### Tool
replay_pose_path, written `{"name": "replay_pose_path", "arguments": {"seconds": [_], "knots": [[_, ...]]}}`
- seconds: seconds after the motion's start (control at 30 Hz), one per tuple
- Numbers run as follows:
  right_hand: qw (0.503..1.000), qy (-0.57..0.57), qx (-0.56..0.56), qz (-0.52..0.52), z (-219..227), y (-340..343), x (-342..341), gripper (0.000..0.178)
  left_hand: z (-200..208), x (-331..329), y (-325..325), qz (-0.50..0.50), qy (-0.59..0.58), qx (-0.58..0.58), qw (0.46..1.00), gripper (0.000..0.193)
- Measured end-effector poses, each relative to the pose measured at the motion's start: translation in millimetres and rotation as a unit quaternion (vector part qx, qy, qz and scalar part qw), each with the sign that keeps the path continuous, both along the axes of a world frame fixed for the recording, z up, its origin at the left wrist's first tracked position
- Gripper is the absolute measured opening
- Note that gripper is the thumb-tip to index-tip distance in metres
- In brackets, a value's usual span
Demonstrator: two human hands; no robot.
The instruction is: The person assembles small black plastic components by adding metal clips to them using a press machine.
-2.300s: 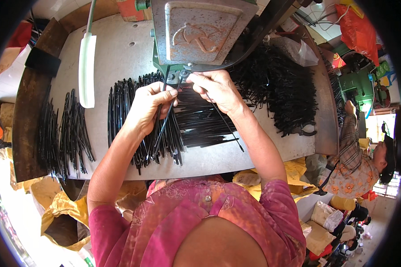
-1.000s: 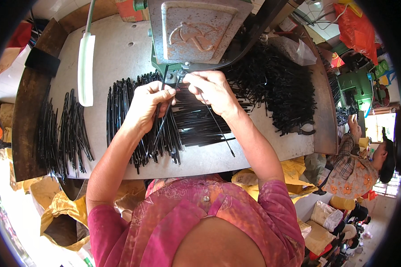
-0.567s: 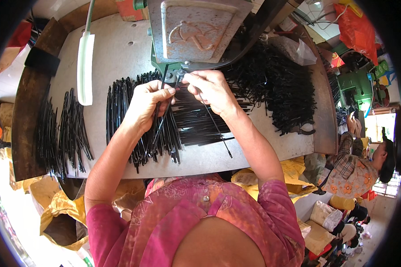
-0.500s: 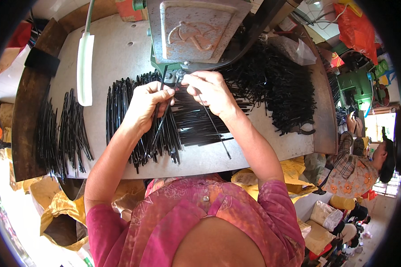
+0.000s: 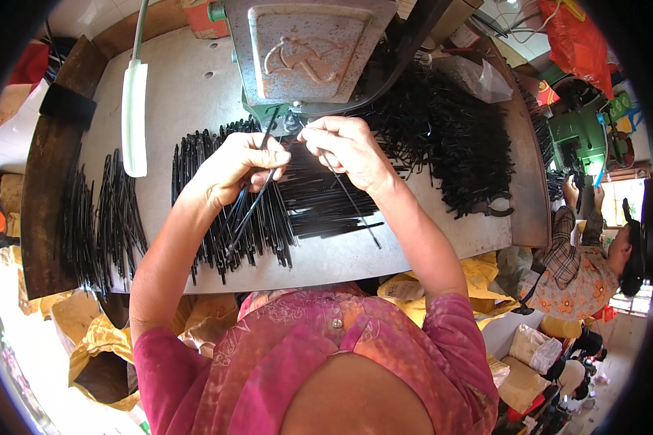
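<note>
My left hand [image 5: 250,163] is closed around a few thin black metal rods that look like umbrella ribs [image 5: 248,217]; their lower ends slant down to the left. Closed in a pinch, my right hand [image 5: 345,152] holds another black rib [image 5: 355,206], which trails down to the right below the palm. Both hands are close together just below the small metal working head [image 5: 292,122] of a grey-green bench machine [image 5: 305,54]. Whether the ribs touch that head cannot be made out. Under my hands lie a bundle of upright-lying ribs [image 5: 203,152] and a crosswise stack [image 5: 326,210].
A large heap of black ribs [image 5: 464,138] covers the table's right side. More bundles [image 5: 120,210] lie at the left, below a white tube lamp [image 5: 135,119]. Wooden boards [image 5: 51,181] edge the metal tabletop [image 5: 174,80]. A co-worker [image 5: 584,268] sits at a green machine [image 5: 580,138] at right.
My left hand has shifted slightly, and the lower ends of its ribs have swung left. My right hand stays nearly in place, its rib slightly moved. The co-worker's hands have moved apart.
</note>
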State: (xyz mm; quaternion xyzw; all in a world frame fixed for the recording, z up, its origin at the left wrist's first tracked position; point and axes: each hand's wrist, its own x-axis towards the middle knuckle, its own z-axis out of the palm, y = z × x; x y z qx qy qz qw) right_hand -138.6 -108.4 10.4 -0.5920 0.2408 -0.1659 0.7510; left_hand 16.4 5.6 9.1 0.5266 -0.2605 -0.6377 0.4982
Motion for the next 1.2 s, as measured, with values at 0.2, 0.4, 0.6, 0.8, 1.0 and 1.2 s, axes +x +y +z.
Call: {"name": "replay_pose_path", "arguments": {"seconds": [0.2,0.4,0.6,0.8,1.0,1.2], "knots": [[0.999,-0.026,0.029,-0.022,-5.8,4.8,6.9,0.013,-1.6,-9.2,-4.2,0.127,-0.039,0.005,0.991,0.015],[0.998,-0.032,0.028,-0.041,-7.8,10.2,11.8,0.011,-5.3,-13.1,-6.6,0.153,-0.035,0.008,0.988,0.014],[0.998,-0.033,0.012,-0.049,-12.5,13.1,14.7,0.012,-6.2,-15.3,-7.6,0.178,0.005,-0.003,0.984,0.014],[0.998,-0.032,0.004,-0.059,-13.4,15.7,16.6,0.013,-8.4,-16.7,-9.3,0.191,0.012,0.004,0.982,0.014],[0.997,-0.037,-0.002,-0.073,-10.4,18.4,18.4,0.015,-3.5,-20.1,-10.4,0.204,-0.030,-0.007,0.978,0.015],[0.997,-0.038,-0.009,-0.068,-11.5,18.2,18.0,0.014,-2.7,-18.4,-8.8,0.187,-0.017,-0.010,0.982,0.015]]}}
